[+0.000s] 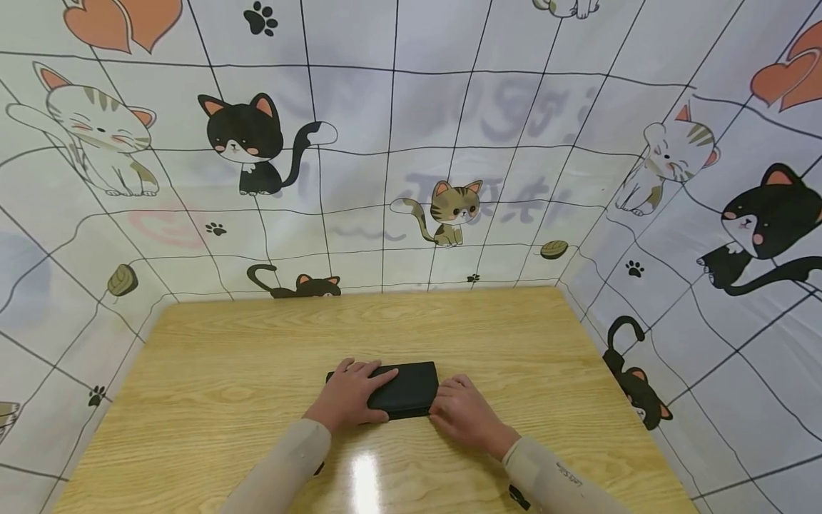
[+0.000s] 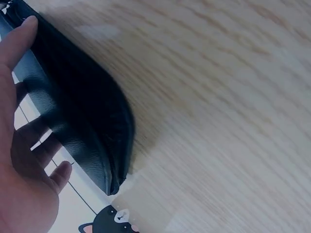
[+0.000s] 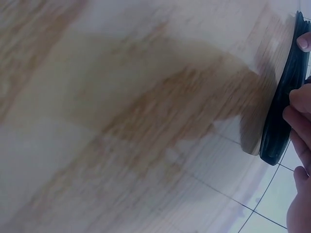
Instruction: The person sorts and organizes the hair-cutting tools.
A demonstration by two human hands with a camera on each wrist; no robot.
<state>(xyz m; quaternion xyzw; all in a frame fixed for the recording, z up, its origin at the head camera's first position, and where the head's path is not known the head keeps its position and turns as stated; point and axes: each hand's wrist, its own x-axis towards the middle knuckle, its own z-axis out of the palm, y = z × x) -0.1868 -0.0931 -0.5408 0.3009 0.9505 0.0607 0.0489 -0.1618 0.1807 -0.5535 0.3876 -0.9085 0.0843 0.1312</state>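
Note:
A long black leather wallet (image 1: 411, 385) lies on the wooden table in front of me. Its edge gapes into a dark slit in the left wrist view, between two leather sides (image 2: 87, 92). My left hand (image 1: 349, 396) holds the left part, with spread fingers across the top and the thumb at the near edge. At the right end, my right hand (image 1: 465, 414) has its fingers curled in and pinches the near corner. The right wrist view shows thumb and finger (image 3: 299, 104) together at the wallet's side (image 3: 277, 121); what small part they pinch is hidden.
The light wooden table (image 1: 257, 335) reaches back to a white cloth wall (image 1: 359, 178) printed with cats and grid lines. Similar cloth stands along the left and right. Light sleeves (image 1: 559, 478) cover both forearms. Glare shows on the wood near me.

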